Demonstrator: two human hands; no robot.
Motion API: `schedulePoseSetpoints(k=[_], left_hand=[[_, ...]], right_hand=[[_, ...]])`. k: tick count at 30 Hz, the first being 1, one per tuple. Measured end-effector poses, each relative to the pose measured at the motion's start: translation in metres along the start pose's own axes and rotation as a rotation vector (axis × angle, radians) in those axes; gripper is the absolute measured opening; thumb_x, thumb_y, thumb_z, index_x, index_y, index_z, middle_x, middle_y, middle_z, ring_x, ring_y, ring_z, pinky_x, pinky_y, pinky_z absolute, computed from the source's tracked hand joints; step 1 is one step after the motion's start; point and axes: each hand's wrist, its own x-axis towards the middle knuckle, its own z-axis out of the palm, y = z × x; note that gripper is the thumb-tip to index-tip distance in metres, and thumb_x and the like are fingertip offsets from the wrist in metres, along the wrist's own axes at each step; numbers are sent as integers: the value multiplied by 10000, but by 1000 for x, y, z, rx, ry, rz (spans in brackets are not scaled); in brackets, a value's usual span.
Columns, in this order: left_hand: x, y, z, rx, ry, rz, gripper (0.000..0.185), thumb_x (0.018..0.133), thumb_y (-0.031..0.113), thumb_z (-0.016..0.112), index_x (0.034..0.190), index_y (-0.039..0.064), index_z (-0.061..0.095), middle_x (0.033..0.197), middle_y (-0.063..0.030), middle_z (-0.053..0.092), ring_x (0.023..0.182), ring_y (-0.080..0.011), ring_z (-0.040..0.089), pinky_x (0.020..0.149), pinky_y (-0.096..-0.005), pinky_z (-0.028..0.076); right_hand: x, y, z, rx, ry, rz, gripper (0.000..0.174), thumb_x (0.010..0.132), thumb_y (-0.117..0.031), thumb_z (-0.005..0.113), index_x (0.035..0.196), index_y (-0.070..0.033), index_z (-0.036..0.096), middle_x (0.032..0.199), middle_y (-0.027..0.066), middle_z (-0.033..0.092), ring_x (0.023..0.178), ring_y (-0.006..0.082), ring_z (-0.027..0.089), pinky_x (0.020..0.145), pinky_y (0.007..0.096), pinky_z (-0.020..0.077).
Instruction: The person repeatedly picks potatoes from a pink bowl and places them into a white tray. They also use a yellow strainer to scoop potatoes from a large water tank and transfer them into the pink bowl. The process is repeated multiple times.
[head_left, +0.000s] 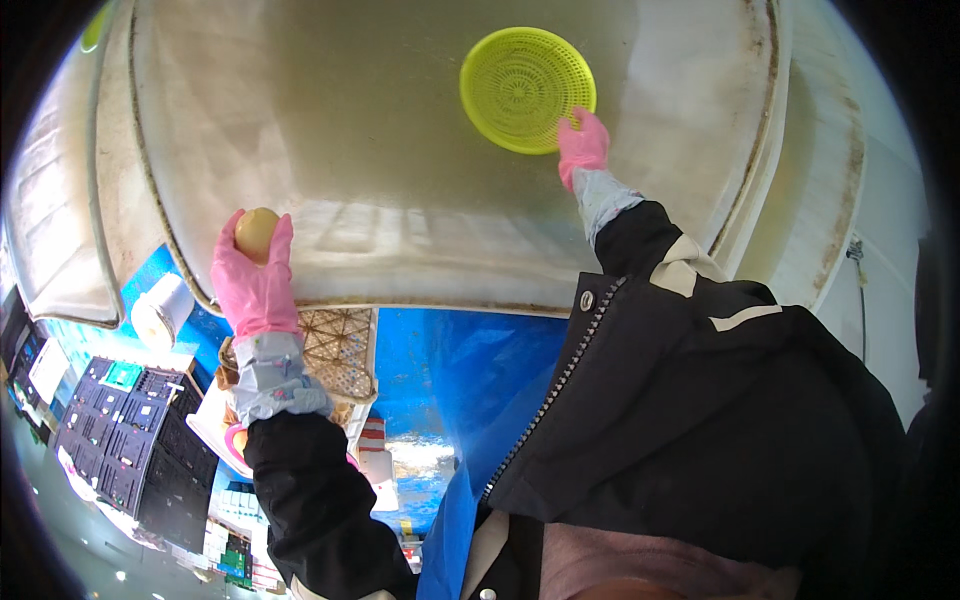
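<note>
My left hand (255, 277), in a pink rubber glove, grips a round, pale yellow-brown object (256, 234) over the near left rim of a large whitish tank. What that object is, I cannot tell. At the upper right my right hand (583, 142), also in a pink glove, holds the near right rim of a round yellow-green plastic colander (525, 90). The colander's inside faces up and nothing shows in it. Murky water (375, 142) fills the tank (652, 225) below both hands.
Another tank (832, 172) stands to the right, one more (60, 225) at the far left. Below left are a white bucket (161, 311), stacked black crates (135, 442) and a brown lattice-patterned crate (337, 352). The tank's near rim (450, 306) runs before me.
</note>
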Motion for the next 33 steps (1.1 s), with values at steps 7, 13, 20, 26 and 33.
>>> schedulePoseSetpoints(k=[7, 13, 20, 26, 33], left_hand=[[-2, 2, 6, -60, 2, -36, 627, 858, 294, 876, 1323, -28, 605, 1160, -117, 670, 1033, -203, 654, 932, -319, 523], [-5, 7, 7, -85, 5, -79, 620, 866, 276, 871, 1344, -10, 597, 1165, -98, 653, 1029, -186, 629, 951, -317, 498], [-4, 8, 9, -104, -3, -107, 617, 865, 268, 876, 1349, 7, 597, 1181, -85, 645, 1068, -182, 609, 974, -317, 483], [-4, 9, 10, -52, 7, -88, 605, 868, 266, 872, 1342, 6, 601, 1172, -82, 649, 1046, -182, 611, 968, -316, 485], [-4, 10, 8, -77, 0, -88, 607, 874, 273, 865, 1344, -8, 604, 1166, -93, 661, 1053, -184, 627, 958, -313, 494]], right_hand=[[31, 52, 4, 73, 154, 554, 447, 904, -304, 688, 1233, -2, 677, 1231, 198, 702, 1157, 327, 666, 977, 423, 512], [20, 104, 36, 223, -175, 449, 499, 917, -298, 666, 1323, -9, 642, 1281, 181, 686, 1197, 317, 644, 1027, 417, 486], [54, -3, -3, -264, 67, -444, 492, 902, -224, 676, 1353, -31, 633, 1308, 184, 672, 1170, 380, 639, 1064, 422, 473], [142, -55, 39, -1082, -637, -654, 433, 886, -241, 663, 1269, -39, 665, 1209, 191, 694, 1126, 374, 653, 1006, 437, 494], [163, -11, 67, -1164, -981, -535, 374, 868, -261, 649, 1171, -49, 704, 1093, 199, 720, 1074, 366, 668, 939, 454, 519]])
